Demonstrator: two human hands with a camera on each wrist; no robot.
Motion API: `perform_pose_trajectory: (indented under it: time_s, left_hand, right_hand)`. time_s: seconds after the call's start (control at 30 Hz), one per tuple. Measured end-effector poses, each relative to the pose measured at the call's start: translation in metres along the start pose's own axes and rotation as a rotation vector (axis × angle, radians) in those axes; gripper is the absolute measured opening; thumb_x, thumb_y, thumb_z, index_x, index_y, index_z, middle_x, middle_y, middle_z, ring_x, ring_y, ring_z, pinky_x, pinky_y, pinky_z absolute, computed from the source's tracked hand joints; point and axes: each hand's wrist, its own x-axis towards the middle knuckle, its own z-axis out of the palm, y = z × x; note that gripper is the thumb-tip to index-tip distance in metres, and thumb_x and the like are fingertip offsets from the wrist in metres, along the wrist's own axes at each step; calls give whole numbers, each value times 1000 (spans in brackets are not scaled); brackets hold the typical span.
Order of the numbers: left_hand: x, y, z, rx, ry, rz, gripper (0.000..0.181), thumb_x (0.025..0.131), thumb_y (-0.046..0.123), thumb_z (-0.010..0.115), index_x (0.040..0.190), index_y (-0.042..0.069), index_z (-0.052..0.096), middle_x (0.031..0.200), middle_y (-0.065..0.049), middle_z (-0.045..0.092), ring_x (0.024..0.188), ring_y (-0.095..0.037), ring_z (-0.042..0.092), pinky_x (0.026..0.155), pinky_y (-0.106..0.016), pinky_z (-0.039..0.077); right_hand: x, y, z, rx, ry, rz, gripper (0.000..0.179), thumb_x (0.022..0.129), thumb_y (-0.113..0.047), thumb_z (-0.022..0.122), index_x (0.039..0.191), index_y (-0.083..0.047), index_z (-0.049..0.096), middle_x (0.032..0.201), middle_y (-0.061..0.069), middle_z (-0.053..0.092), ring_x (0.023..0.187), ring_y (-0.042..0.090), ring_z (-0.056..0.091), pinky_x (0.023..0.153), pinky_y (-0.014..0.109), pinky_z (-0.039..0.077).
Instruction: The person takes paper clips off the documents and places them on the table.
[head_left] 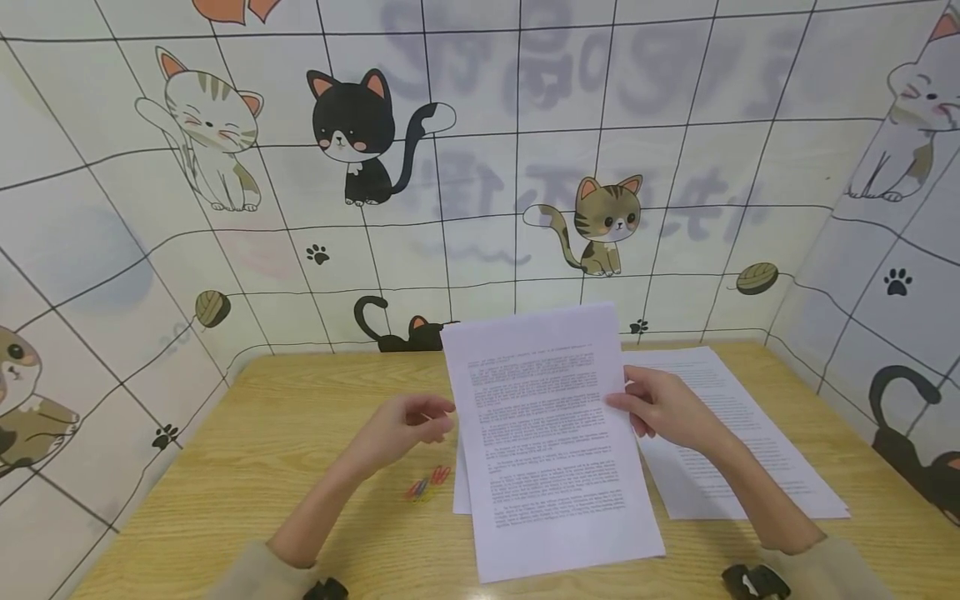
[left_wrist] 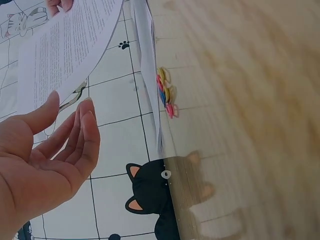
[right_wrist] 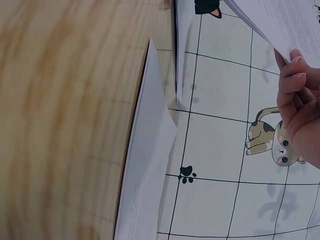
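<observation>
A printed sheaf of paper (head_left: pixel 555 450) is held up off the table, tilted toward me. My right hand (head_left: pixel 671 408) pinches its right edge between thumb and fingers; the right wrist view shows several layers fanning at that edge of the sheaf (right_wrist: pixel 265 25). At the sheaf's left edge my left hand (head_left: pixel 401 429) has its fingers loosely bent, with a gap between thumb and fingertips. In the left wrist view the left thumb overlaps a corner of the sheaf (left_wrist: pixel 65 60). Colourful paper clips (head_left: pixel 427 483) lie on the table just below the left hand.
More white paper (head_left: pixel 461 487) lies on the wooden table (head_left: pixel 285 450), mostly hidden behind the raised sheaf. A second printed stack (head_left: pixel 750 467) lies at the right, under the right forearm. A cat-patterned wall covering (head_left: pixel 480 250) encloses the table's back and sides.
</observation>
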Motion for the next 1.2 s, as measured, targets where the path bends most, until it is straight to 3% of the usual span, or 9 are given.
perform_pose_trajectory:
  time_s: [0.13,0.3,0.47,0.67,0.83,1.07,1.2]
  left_hand:
    - [3,2,4,-28,1,9,30,97,20,70,119,0,69,104,-17,72,89,-35,68,84,-45,56]
    - [6,4,8,-62,2,28,26,96,19,71,116,2,71,101,-9,73,86,-32,67,83,-51,55]
    - [10,4,11,-93,2,53,24,96,16,71,114,0,72,97,-8,73,78,-22,65,77,-44,57]
    - [12,8,15,-122,-8,73,20,96,12,70,108,-4,72,86,-10,71,70,-19,62,69,-34,57]
    - [15,12,20,-144,56,64,16,96,10,69,103,-5,72,81,-9,68,67,-18,59,64,-27,54]
    - [16,18,22,-104,192,85,13,96,8,69,99,-4,72,82,-10,69,66,-18,59,61,-24,53]
    - [15,21,20,-82,239,79,10,96,7,69,97,-3,73,79,-8,67,65,-19,57,59,-22,49]
  right_hand:
    - [1,1,0,16,18,-11,22,98,-9,66,118,-3,59,61,0,57,48,15,50,44,23,35]
    - [2,2,1,42,32,-18,24,98,-8,65,121,-2,59,62,1,58,48,14,49,44,23,36]
    - [2,2,0,74,50,-31,26,99,-7,64,123,0,58,60,1,57,47,14,47,44,23,36]
    - [2,2,-1,83,81,-31,24,100,-7,63,122,0,58,59,0,54,47,13,46,44,23,36]
    - [3,0,1,105,110,-18,27,99,-8,64,125,-1,58,60,2,55,48,14,47,44,24,36]
    - [3,-3,4,147,176,-35,16,99,-7,63,112,1,59,63,3,53,53,14,49,48,24,37]
    - [3,-5,4,170,194,-65,9,100,-6,63,105,1,61,66,4,55,57,15,52,50,25,41]
